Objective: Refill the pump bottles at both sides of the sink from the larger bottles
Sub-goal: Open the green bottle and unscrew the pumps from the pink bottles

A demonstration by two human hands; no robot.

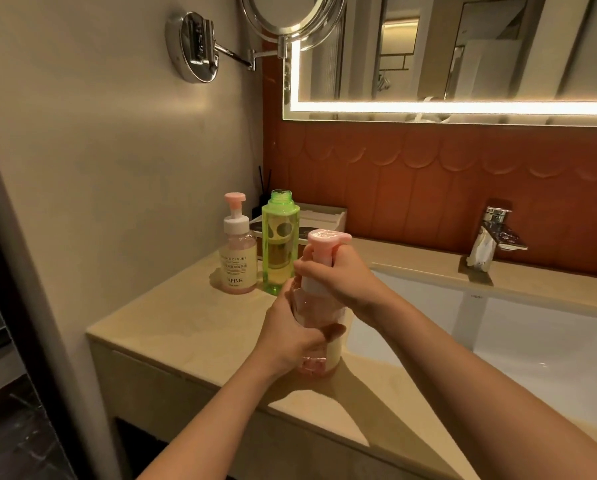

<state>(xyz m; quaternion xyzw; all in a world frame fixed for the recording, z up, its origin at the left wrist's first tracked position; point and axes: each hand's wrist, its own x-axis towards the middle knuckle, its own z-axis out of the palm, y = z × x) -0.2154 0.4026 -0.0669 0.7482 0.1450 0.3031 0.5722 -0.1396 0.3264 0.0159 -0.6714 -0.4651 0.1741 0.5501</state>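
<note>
Gripping the clear pink plastic pump bottle (319, 362) round its middle, the left hand (290, 332) holds it upright on the beige stone counter (186, 317), just left of the white sink (497, 323). The right hand (338, 275) is closed from above round the white screw collar (316, 287), directly under the pink pump head (328, 237). I judge that one hand steadies the body so the other can turn the collar. Whether it is being loosened or tightened I cannot tell, and the fingers hide the liquid level.

Behind this bottle, also left of the sink, stands a tall green translucent bottle (279, 251) with no cap and an open mouth. It is probably the supply, kept near so that pouring needs only a short reach. Just beside it, farther from the sink, is a second pink pump bottle with a cream label (238, 265), its pump in place. Behind both lie a flat white box (321, 216) and some dark reed sticks (264, 178). A chrome tap (491, 233) rises at the back rim of the sink.

The open green bottle is near the left hand, so a wide movement could tip it. The counter right of the sink is out of view.
</note>
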